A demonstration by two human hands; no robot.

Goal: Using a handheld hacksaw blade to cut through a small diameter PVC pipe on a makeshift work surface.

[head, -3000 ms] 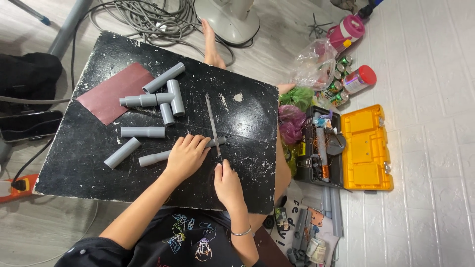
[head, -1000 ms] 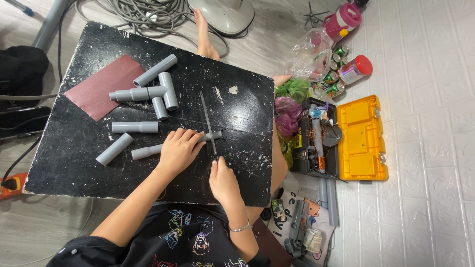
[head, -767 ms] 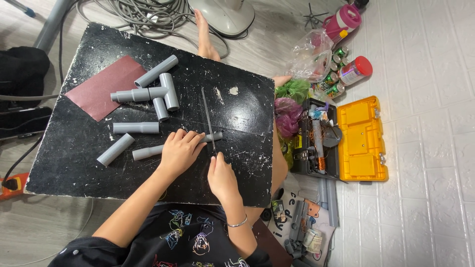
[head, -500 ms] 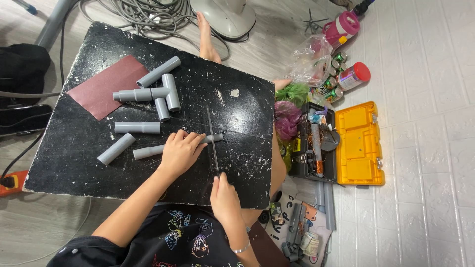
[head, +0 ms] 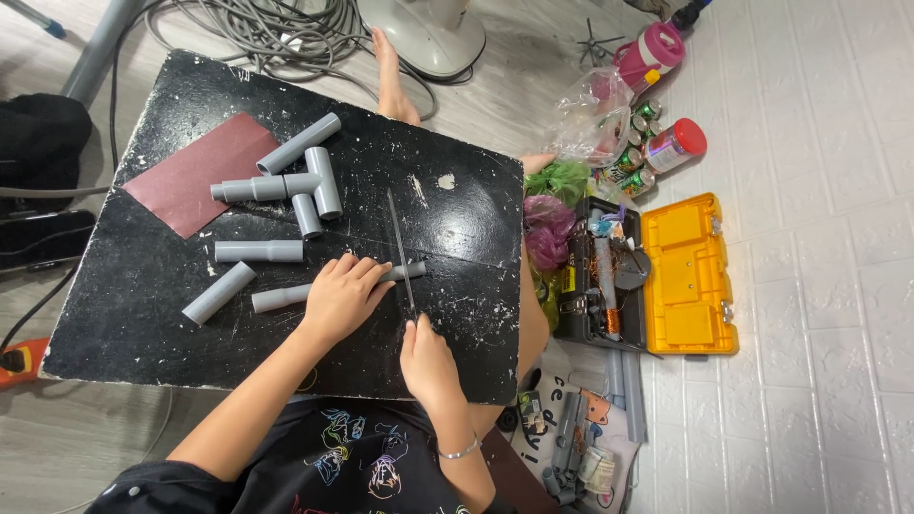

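Head view: a black board fills the left and centre of the frame. At centre, the left hand lies palm-down on a grey pipe, fingers curled over it and pressing it to the board; the pipe runs left to right, its right end showing just past the fingers. Below centre, the right hand is closed around the handle of a thin saw blade, which reaches up the frame and crosses the pipe's right end. The handle itself is hidden in the fist.

Left of the held pipe lie two loose pipe pieces, one slanted, one level above it. Further up, a cluster of pipe pieces with a tee fitting sits beside a dark red sandpaper sheet, upper left of the board.

Right of the board, on the floor, an open toolbox with a yellow lid holds small tools. Cans and a red-lidded jar stand at upper right. Grey cable coils at top, beside a fan base.
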